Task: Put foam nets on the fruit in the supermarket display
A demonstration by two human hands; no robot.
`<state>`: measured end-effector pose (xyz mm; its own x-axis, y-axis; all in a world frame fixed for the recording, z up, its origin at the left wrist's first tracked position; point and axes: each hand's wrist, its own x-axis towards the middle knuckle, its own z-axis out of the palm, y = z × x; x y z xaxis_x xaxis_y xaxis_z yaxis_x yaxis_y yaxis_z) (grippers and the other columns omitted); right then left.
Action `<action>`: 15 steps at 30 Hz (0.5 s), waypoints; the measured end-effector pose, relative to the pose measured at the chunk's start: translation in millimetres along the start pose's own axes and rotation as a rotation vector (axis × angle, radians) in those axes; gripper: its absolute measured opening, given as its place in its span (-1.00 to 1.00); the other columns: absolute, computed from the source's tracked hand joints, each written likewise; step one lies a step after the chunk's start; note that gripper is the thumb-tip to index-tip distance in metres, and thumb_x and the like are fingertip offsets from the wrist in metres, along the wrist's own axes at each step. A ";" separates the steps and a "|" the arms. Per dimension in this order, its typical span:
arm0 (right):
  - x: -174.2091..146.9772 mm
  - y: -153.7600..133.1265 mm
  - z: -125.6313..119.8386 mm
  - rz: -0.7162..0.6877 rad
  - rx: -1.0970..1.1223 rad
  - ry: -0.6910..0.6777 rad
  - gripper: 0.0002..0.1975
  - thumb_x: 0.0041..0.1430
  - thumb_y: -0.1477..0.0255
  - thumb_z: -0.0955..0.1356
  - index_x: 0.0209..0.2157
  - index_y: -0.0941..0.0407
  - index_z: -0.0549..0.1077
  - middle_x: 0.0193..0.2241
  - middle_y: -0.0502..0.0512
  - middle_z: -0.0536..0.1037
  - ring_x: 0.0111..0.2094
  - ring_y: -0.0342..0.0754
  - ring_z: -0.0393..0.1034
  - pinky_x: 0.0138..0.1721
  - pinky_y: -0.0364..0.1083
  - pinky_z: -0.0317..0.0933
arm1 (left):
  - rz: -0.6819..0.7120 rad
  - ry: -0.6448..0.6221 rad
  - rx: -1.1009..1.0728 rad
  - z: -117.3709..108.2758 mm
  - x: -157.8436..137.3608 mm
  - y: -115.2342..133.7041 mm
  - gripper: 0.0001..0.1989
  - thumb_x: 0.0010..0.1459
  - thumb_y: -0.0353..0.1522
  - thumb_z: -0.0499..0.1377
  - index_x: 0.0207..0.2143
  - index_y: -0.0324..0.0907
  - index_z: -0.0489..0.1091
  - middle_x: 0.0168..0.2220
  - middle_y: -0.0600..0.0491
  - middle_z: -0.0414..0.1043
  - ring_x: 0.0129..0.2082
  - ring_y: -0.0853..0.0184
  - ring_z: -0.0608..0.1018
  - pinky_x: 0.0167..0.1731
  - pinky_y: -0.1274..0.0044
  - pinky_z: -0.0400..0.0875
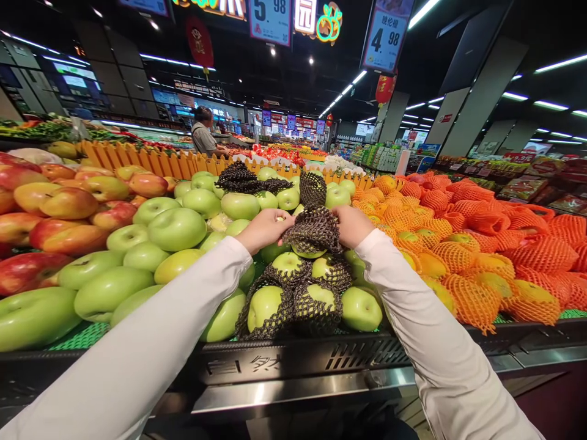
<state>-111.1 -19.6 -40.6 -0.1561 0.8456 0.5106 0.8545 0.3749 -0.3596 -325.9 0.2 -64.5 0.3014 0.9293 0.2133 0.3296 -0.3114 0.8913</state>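
Note:
My left hand point(268, 228) and my right hand point(352, 225) grip a dark foam net sleeve point(312, 229) from its two sides. The sleeve covers the upper part of a green apple point(308, 252), whose lower edge shows beneath it. Just below my hands, several green apples sit in dark net sleeves, among them a front one point(265, 307). Beside these lies a bare green apple point(362, 308). Behind my hands another dark net sleeve point(312, 188) stands up, and a pile of loose dark sleeves point(237, 177) rests on the apples. My fingertips are partly hidden by the net.
Red-yellow apples point(68, 203) are heaped at the left. Orange-netted fruit point(477, 299) and red-netted fruit point(536, 250) fill the right. A low orange fence point(137, 157) runs behind; the black display edge point(293, 366) is in front. A person point(203, 134) stands farther back.

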 end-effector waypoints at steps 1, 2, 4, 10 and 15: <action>-2.0 -7.2 -2.8 0.039 -0.095 -0.055 -0.88 0.09 0.45 0.42 -0.50 0.05 0.44 -0.52 0.17 0.55 -0.34 0.19 0.51 -0.27 0.03 0.31 | -0.005 0.006 0.024 0.6 -0.9 0.6 -0.63 0.06 -0.07 0.27 -0.54 -0.15 0.33 -0.66 0.16 0.32 -0.73 0.45 0.32 -0.60 0.53 0.13; -4.0 -15.0 -5.7 0.078 -0.180 -0.108 -0.93 0.13 0.48 0.39 -0.43 0.07 0.45 -0.44 0.22 0.58 -0.28 0.21 0.52 -0.24 0.03 0.30 | -0.014 0.007 0.046 1.0 -1.5 1.1 -0.64 0.07 -0.08 0.25 -0.55 -0.14 0.31 -0.66 0.17 0.33 -0.72 0.43 0.35 -0.60 0.53 0.15; -7.9 -29.6 -10.6 0.117 -0.284 -0.176 -0.93 0.22 0.50 0.32 -0.27 0.11 0.47 -0.28 0.29 0.62 -0.17 0.23 0.53 -0.19 0.02 0.28 | -0.039 0.000 0.103 1.5 -1.9 1.5 -0.64 0.10 -0.07 0.21 -0.54 -0.13 0.28 -0.65 0.15 0.37 -0.69 0.38 0.42 -0.58 0.53 0.20; -13.9 -46.3 -8.3 0.140 -0.393 -0.232 -0.81 0.34 0.48 0.20 -0.07 0.17 0.37 -0.15 0.34 0.61 -0.12 0.21 0.52 -0.17 -0.01 0.24 | -0.108 -0.096 0.157 3.0 1.6 -3.0 -0.48 0.18 0.08 0.03 -0.48 -0.17 0.40 -0.56 0.02 0.48 -0.63 0.31 0.45 -0.58 0.48 0.20; -15.1 -47.6 -0.1 0.123 -0.367 -0.280 -0.72 0.29 0.56 0.22 0.04 0.25 0.24 -0.13 0.39 0.60 -0.11 0.24 0.52 -0.18 0.00 0.23 | -0.145 -0.179 0.064 4.4 -3.3 1.5 -0.37 0.15 0.18 0.00 -0.40 -0.19 0.46 -0.39 -0.07 0.56 -0.56 0.30 0.47 -0.58 0.47 0.20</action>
<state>-149.3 -50.3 -31.1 -0.1271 0.9641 0.2333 0.9857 0.1489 -0.0785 -322.5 -4.2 -65.6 0.3986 0.9171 0.0052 0.4356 -0.1943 0.8789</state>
